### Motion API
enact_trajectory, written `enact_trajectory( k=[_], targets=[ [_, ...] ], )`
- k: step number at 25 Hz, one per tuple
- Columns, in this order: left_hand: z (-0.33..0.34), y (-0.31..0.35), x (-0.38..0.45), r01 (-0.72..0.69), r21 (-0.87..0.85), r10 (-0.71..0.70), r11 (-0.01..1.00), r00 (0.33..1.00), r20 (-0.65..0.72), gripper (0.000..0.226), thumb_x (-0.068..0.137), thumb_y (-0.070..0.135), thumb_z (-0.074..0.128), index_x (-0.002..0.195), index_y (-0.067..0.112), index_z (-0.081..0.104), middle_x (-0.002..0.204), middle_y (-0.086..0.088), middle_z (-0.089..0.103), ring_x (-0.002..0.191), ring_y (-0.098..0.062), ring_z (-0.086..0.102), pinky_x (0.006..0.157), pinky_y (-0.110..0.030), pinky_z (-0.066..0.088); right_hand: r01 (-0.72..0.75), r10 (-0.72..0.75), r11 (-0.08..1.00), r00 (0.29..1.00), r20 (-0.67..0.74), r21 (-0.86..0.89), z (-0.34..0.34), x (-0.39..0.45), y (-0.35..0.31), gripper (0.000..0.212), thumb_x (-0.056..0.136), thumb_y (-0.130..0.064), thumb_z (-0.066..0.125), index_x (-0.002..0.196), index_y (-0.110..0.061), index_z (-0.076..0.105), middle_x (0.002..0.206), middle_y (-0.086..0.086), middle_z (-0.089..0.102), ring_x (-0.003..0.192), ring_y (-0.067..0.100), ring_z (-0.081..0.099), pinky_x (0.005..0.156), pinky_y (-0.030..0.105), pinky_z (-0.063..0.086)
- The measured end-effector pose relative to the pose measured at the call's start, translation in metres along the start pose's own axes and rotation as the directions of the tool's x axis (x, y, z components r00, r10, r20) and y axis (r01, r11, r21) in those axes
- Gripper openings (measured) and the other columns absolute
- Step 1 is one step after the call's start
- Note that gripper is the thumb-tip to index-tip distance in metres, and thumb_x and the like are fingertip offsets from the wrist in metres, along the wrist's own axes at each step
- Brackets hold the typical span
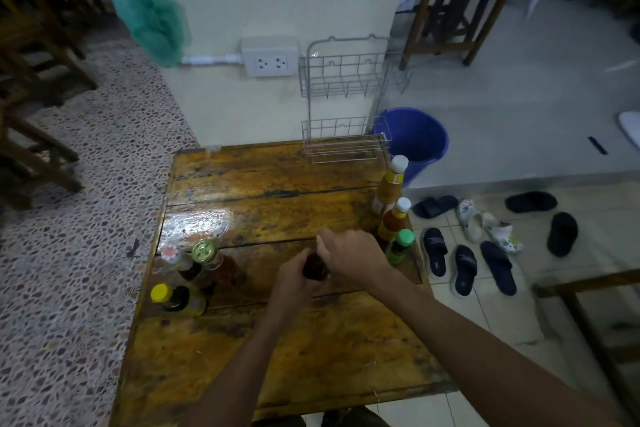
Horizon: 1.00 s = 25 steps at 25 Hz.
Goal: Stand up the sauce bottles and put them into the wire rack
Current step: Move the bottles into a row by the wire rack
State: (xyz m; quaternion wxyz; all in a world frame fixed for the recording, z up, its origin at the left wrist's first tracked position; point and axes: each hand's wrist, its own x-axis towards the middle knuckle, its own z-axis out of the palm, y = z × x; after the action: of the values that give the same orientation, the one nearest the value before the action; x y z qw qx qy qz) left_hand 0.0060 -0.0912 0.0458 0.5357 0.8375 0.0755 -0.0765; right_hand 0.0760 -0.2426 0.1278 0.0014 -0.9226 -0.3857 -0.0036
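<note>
Gripping dark bottle, both hands.

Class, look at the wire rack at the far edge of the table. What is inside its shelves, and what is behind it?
Both shelves of the wire rack hold no bottles. Behind it are the pale wall and, to the right, a blue bucket. The bucket's base is hidden by the table.

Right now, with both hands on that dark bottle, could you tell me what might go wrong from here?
1. The three bottles stand at the table's right edge, beside the right hand; a careless lift could knock one to the floor.
2. The wire rack is at the far edge; reaching it means carrying the dark bottle across the table.
3. Both the left hand and the right cover the bottle, so its grip may be awkward.
</note>
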Motion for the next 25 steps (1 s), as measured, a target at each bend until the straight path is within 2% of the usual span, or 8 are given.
enact_trajectory(
  k=[2,4,6,10,14,18,22,25],
  targets=[
    [0.009,0.0,0.001,0.027,0.035,-0.028,0.999,0.999,0.023,0.031,0.082,0.034,0.085,0.107,0.028,0.068,0.099,0.011,0.072,0.089,-0.006,0.068,0.075,-0.037,0.06,-0.181,0.18,0.983,0.975,0.13,0.002,0.002,0.001,-0.011,0.013,0.096,-0.022,0.061,0.1,-0.011,0.064,0.085,0.01,0.067,0.071,0.03,0.066,0.048,0.034,0.041],
    [0.018,-0.003,-0.001,0.031,0.12,-0.034,0.992,0.999,0.02,0.036,0.079,0.04,0.086,0.107,0.031,0.064,0.103,0.012,0.07,0.094,-0.009,0.067,0.077,-0.039,0.061,-0.479,0.42,0.871,0.843,0.335,0.113,0.004,0.002,-0.013,0.024,0.103,-0.024,0.046,0.107,-0.011,0.065,0.106,0.013,0.068,0.096,0.034,0.066,0.064,0.039,0.042],
    [0.025,-0.005,-0.003,0.033,0.079,-0.035,0.996,0.999,0.022,0.033,0.083,0.037,0.084,0.109,0.032,0.064,0.106,0.012,0.07,0.098,-0.011,0.068,0.077,-0.038,0.062,-0.661,0.55,0.679,0.746,0.376,0.318,0.008,-0.011,-0.014,0.029,0.103,-0.041,0.045,0.102,-0.015,0.056,0.1,0.01,0.065,0.093,0.03,0.065,0.066,0.033,0.042],
    [0.045,0.018,0.003,-0.071,-0.035,0.077,0.997,0.979,0.187,0.04,0.092,0.018,0.078,0.122,0.037,0.06,0.109,0.021,0.068,0.102,-0.004,0.068,0.082,-0.022,0.059,-0.633,0.652,0.518,0.728,0.215,0.575,0.015,-0.064,-0.014,0.044,0.087,-0.061,0.068,0.105,-0.024,0.052,0.097,-0.003,0.059,0.083,0.015,0.059,0.061,0.023,0.043],
    [0.092,0.032,0.009,-0.113,-0.12,0.141,0.986,0.954,0.264,0.037,0.087,0.033,0.075,0.123,0.037,0.064,0.123,0.007,0.066,0.111,-0.01,0.067,0.093,-0.042,0.06,-0.659,0.731,0.423,0.654,0.196,0.622,0.022,-0.115,0.007,0.051,0.083,-0.052,0.077,0.128,-0.032,0.062,0.121,-0.004,0.063,0.105,0.014,0.06,0.085,0.023,0.048],
    [0.128,0.048,0.014,-0.104,-0.096,0.124,0.99,0.965,0.232,0.038,0.091,0.011,0.075,0.12,0.032,0.062,0.121,0.007,0.06,0.106,0.001,0.06,0.085,-0.017,0.051,-0.653,0.768,0.421,0.626,0.136,0.629,0.028,-0.136,0.025,0.048,0.086,-0.04,0.078,0.131,-0.027,0.064,0.121,-0.006,0.067,0.103,0.006,0.06,0.087,0.017,0.052],
    [0.151,0.048,0.025,0.056,-0.206,-0.009,0.977,0.975,0.223,0.025,0.093,0.006,0.07,0.116,0.014,0.064,0.114,-0.006,0.064,0.105,-0.021,0.067,0.079,-0.027,0.06,-0.672,0.778,0.432,0.615,0.128,0.602,0.036,-0.136,0.041,0.048,0.089,-0.035,0.077,0.133,-0.027,0.062,0.125,-0.006,0.065,0.1,-0.001,0.05,0.076,0.002,0.035],
    [0.162,0.052,0.031,0.322,-0.479,-0.247,0.817,0.945,0.213,0.017,0.103,0.004,0.052,0.118,-0.002,0.058,0.108,-0.016,0.066,0.098,-0.023,0.071,0.071,-0.032,0.064,-0.657,0.765,0.461,0.634,0.107,0.597,0.039,-0.134,0.056,0.048,0.088,-0.035,0.077,0.133,-0.026,0.061,0.124,-0.006,0.066,0.1,-0.001,0.051,0.075,0.0,0.033]
  ],
)
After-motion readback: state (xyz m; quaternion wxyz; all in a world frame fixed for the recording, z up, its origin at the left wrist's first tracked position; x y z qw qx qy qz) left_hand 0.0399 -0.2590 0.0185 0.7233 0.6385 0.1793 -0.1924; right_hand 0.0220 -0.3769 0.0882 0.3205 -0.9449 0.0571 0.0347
